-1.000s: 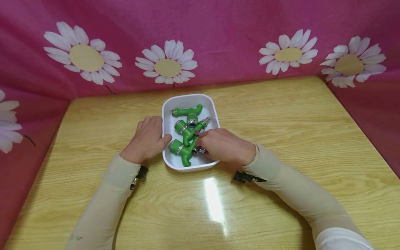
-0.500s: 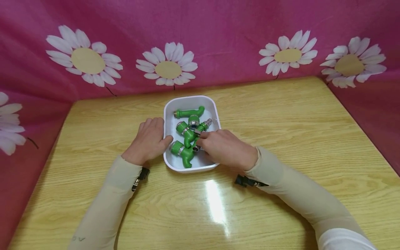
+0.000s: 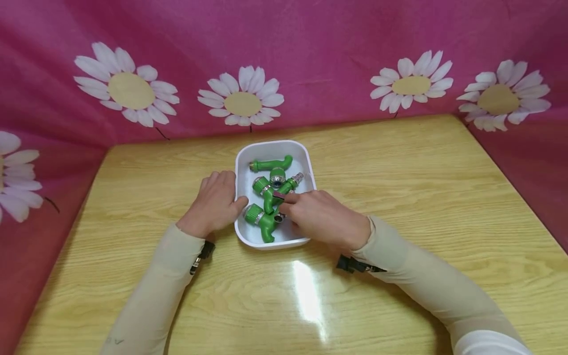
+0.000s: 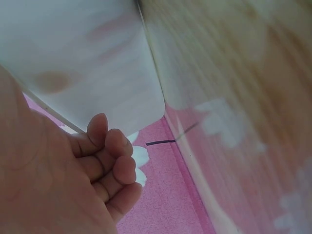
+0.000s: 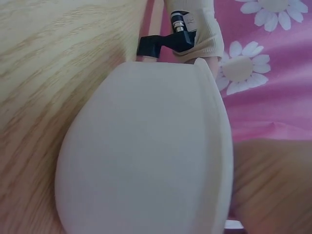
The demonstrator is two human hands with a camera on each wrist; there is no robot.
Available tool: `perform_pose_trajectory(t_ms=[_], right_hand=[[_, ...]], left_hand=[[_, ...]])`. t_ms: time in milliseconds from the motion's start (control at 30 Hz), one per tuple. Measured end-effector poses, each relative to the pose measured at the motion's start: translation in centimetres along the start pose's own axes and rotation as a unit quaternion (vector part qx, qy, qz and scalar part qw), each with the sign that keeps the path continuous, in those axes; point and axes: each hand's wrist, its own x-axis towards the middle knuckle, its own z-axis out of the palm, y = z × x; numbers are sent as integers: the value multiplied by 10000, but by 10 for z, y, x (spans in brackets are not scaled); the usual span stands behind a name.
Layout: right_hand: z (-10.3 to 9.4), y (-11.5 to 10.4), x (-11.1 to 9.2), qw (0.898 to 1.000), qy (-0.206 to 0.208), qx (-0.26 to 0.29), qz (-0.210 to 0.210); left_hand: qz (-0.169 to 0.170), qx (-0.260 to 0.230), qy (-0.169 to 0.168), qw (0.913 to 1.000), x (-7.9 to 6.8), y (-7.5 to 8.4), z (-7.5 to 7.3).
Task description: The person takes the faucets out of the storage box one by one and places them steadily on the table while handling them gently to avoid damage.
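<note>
In the head view a white plastic tub (image 3: pixel 241 233) holds several green taps. My left hand (image 3: pixel 210 206) holds the tub's left rim, thumb over the edge; the left wrist view shows its fingers (image 4: pixel 124 170) bent against the outer wall. My right hand (image 3: pixel 325 215) reaches over the right rim and grips a tap among the others. The gripped tap is mostly hidden, but a flat shiny lever (image 3: pixel 278 195) shows at my fingertips. Left of that hand lie a tap with a ribbed collar (image 3: pixel 267 228) and another green tap (image 3: pixel 268 202). The right wrist view shows mainly the tub's outer wall (image 5: pixel 141 146).
A long green spout (image 3: pixel 270 164) lies at the tub's far end, with a ribbed green end piece (image 3: pixel 277 176) just nearer. The tub stands on a wood-grain table (image 3: pixel 230 305). A pink daisy-print cloth (image 3: pixel 319 74) rises behind and beside the table.
The whole head view has shifted slightly, so everything appears lower and a little to the right. The lever at my right fingertips shows more and points further left. My left hand keeps its place.
</note>
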Motion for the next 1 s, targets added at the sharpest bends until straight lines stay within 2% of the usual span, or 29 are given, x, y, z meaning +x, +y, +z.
perform_pose_trajectory(t_ms=[133,367,767,1000], right_hand=[[-1,0,-1,10000,-14,84,-10],[-3,-2,-2,9987,-164,473,-96],[-4,-3,-3,9977,-211,601,-246],[-3,-2,-3,9977,-46,566,-368]], left_hand=[[56,-12,100,9999,-1,-1,1],[59,-33,67,10000,-1,-1,1],[67,-49,61,9999,1,0,1],[29,-57,36,10000,-1,0,0]])
